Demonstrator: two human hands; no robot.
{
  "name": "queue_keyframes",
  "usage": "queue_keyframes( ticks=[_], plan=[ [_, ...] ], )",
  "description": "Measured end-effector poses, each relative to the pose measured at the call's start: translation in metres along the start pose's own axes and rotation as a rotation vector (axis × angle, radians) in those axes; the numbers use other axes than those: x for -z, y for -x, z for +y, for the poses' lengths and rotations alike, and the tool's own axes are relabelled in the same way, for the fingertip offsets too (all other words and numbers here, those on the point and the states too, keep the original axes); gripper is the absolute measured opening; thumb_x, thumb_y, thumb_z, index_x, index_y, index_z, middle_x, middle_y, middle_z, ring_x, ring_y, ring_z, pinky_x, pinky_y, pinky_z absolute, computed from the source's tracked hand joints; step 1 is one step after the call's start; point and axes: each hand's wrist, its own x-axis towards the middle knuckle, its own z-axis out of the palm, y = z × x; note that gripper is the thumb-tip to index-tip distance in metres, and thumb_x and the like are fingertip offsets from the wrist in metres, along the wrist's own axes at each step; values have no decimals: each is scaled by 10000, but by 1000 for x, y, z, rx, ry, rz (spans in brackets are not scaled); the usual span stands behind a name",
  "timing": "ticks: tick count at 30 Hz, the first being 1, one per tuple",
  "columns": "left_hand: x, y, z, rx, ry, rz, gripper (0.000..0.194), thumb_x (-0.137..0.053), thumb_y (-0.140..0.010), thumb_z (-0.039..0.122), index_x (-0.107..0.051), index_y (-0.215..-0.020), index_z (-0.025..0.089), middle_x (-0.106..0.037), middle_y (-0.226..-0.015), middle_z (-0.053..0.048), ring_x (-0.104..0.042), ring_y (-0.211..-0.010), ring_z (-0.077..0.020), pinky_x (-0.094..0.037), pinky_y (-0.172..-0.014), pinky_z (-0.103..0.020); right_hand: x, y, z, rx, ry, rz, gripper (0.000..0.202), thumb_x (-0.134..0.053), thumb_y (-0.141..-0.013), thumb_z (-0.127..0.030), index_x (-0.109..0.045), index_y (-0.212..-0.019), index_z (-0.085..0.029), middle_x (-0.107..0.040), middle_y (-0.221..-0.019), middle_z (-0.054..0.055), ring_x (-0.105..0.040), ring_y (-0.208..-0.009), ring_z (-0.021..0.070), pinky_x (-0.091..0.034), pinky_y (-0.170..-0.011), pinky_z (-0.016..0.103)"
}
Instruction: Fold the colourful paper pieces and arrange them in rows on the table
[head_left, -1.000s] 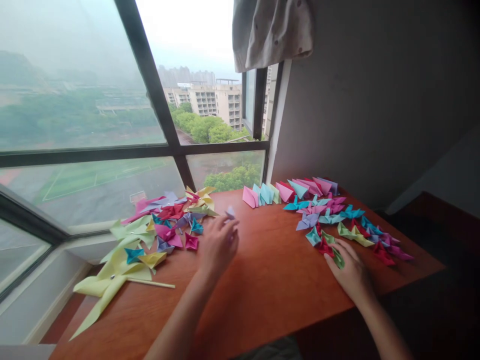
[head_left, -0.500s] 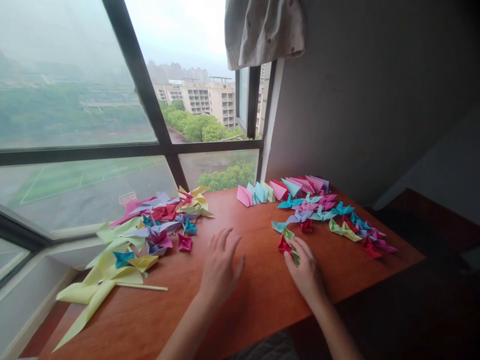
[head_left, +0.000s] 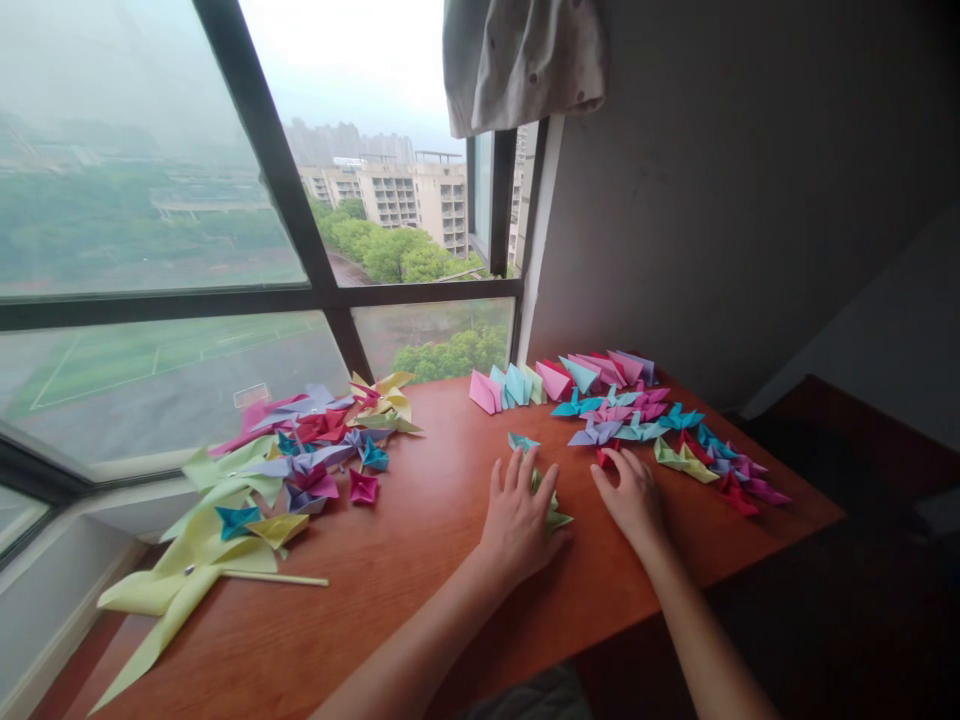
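Peeking between left fingers [head_left: 524, 480], green paper [head_left: 558, 520]

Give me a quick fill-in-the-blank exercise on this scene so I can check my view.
The folded paper between thumb and index finger of the left hand is ____.
The paper piece at the fingertips of the right hand is ____.
The stick of the large yellow pinwheel points to the picture's ____.

Missing words: green; red; right.

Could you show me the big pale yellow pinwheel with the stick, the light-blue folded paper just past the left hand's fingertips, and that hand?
Pale yellow pinwheel [head_left: 190, 572]: head view, where its blades meet.
Light-blue folded paper [head_left: 523, 442]: head view, its middle.
Left hand [head_left: 517, 522]: head view, its back.
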Motion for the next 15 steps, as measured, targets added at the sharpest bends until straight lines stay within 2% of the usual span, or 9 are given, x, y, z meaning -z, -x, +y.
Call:
queue_keyframes(
  ticks=[3, 5, 8, 11, 13, 15],
  plan=[
    [-2, -10, -14, 44, 2, 47, 916, -807, -654, 432, -378, -1443, 256, -232, -1582, -168, -186, -1443, -425, -194, -1121, -650, -1, 10, -10, 48, -47, -23, 356, -508, -881, -435, -672, -1060, -175, -666, -1092, 142, -581, -1077, 307, -445, -978, 495],
    [-1, -12, -26, 70, 28, 69, 865, -797, -664, 412, -400, -1419, 266, -237, -1578, -150, -210, -1434, -418, -234, -1115, -628, 0, 16, -22, 68, -100, -58, 321, -516, -883, -414, -672, -1037, -179, -672, -1084, 139, -591, -1060, 300, -459, -971, 485],
    [-1, -11, -40, 86, 120, 80, 711, -744, -711, 323, -451, -1357, 269, -360, -1496, -133, -342, -1370, -370, -309, -1098, -575, -4, 20, -45, 93, -222, -132, 308, -514, -894, -397, -661, -1064, -186, -661, -1139, 136, -593, -1094, 284, -472, -983, 459],
    [-1, -8, -47, 78, 210, 77, 597, -684, -730, 227, -494, -1295, 249, -478, -1358, -121, -459, -1270, -317, -369, -1074, -523, -15, 13, -67, 108, -336, -188, 385, -508, -899, -405, -622, -1191, -181, -607, -1273, 140, -554, -1198, 275, -453, -1034, 445],
    [-1, -5, -50, 89, 230, 88, 556, -667, -726, 201, -514, -1259, 235, -499, -1315, -121, -486, -1234, -311, -397, -1054, -512, -25, 2, -80, 121, -371, -227, 439, -526, -884, -413, -597, -1253, -185, -559, -1350, 135, -502, -1272, 277, -413, -1079, 451],
    [1, -2, -53, 101, 242, 101, 513, -649, -725, 175, -534, -1222, 229, -514, -1290, -115, -506, -1207, -307, -426, -1031, -504, -35, -9, -91, 131, -387, -275, 431, -544, -865, -401, -615, -1237, -196, -567, -1347, 122, -488, -1288, 279, -390, -1097, 459]
  ],
)
